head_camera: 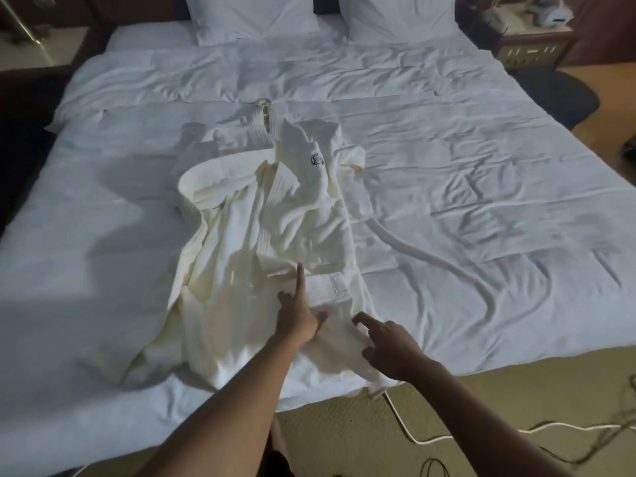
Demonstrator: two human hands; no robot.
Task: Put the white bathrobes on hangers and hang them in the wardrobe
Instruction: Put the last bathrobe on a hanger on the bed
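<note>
A cream-white bathrobe (261, 242) with a dark crest lies crumpled on the bed (464, 187), its hem reaching the near edge. A hanger hook (263, 102) pokes out beyond its collar at the far end. My left hand (297, 313) rests on the lower part of the robe with the index finger stretched straight along the fabric, beside a folded patch. My right hand (389, 342) is just to the right at the robe's near corner, its fingers loose and its fingertips touching the cloth. Neither hand holds anything. No wardrobe is in view.
Two pillows (254, 15) lean at the headboard. A bedside table (533, 39) with a phone stands at the back right, with a dark round seat (557, 94) in front of it. A white cable (423, 438) and dark cords trail over the carpet below the bed's edge.
</note>
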